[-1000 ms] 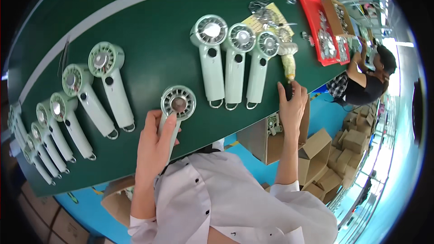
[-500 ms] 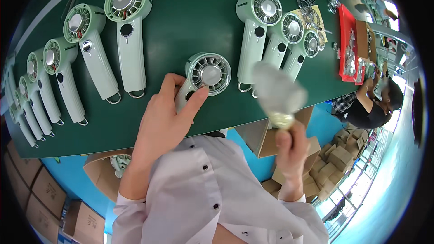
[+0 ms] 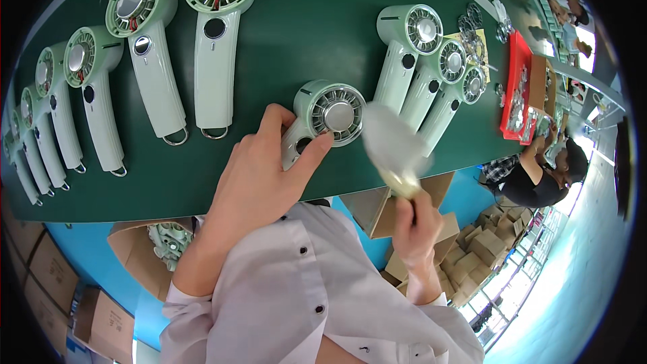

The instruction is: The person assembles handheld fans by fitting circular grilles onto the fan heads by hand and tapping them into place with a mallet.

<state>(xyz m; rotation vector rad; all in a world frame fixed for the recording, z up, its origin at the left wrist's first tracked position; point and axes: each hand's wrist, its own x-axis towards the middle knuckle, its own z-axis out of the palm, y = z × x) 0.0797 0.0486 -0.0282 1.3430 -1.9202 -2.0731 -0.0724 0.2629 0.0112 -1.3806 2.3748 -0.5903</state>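
Note:
Lying face up near the table's front edge is a pale green handheld fan (image 3: 338, 116) with a silver hub and a ring of blades. My left hand (image 3: 259, 172) grips its handle, thumb at the base of the round head; the hand hides most of the handle. My right hand (image 3: 416, 229) is closed round the yellowish handle of a mallet (image 3: 394, 140). The mallet's grey-white head is smeared by motion, just right of the fan head; whether they touch I cannot tell.
Several similar fans (image 3: 217, 71) stretch in a row leftward, and three more fans (image 3: 394, 81) lie to the right. Beyond them are loose metal rings (image 3: 472, 34) and a red tray (image 3: 515, 87). Cardboard boxes (image 3: 145, 256) stand below the table edge. Another person (image 3: 539, 175) works at far right.
The mallet head has moved closer to the fan in my left hand. My view has turned slightly, shifting the table's contents. My left hand keeps its grip.

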